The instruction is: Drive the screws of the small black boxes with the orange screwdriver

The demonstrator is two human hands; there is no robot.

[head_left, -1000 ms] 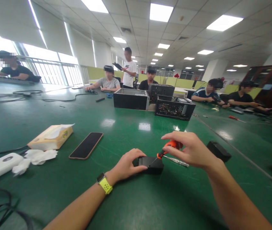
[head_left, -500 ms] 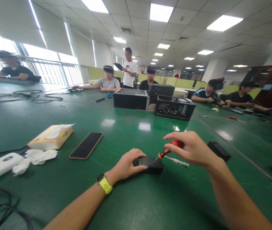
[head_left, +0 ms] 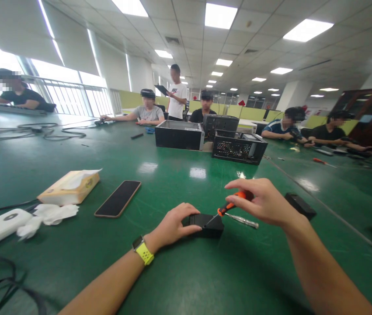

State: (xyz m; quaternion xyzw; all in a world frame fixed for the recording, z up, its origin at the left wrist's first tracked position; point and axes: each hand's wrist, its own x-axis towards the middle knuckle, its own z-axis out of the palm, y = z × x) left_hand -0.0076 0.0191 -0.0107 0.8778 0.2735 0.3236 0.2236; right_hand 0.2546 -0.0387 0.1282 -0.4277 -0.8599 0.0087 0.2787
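Note:
A small black box-shaped part (head_left: pixel 214 225) lies on the green table, gripped at its left end between the thumb and fingers of my left hand (head_left: pixel 177 223). My right hand (head_left: pixel 264 201) is closed round the handle of an orange and black screwdriver (head_left: pixel 238 197), its shaft slanting down to the left. The tip meets the top of the black part near my left thumb. Just beyond, a slim silver screwdriver (head_left: pixel 243 221) lies on the table. Another black block (head_left: pixel 300 205) sits to the right of my right hand, partly behind the wrist.
A phone (head_left: pixel 118 199) and a tissue box (head_left: pixel 69 186) lie to the left, with crumpled tissue (head_left: pixel 54 214) and a white device (head_left: pixel 0 227). Computer cases (head_left: pixel 179 135) stand farther back. Cables (head_left: pixel 5 280) run along the left. Several people sit around the table; one person stands behind.
Almost nothing differs. My right hand's fingers have shifted slightly on the screwdriver handle; my left hand and the black part stay in place.

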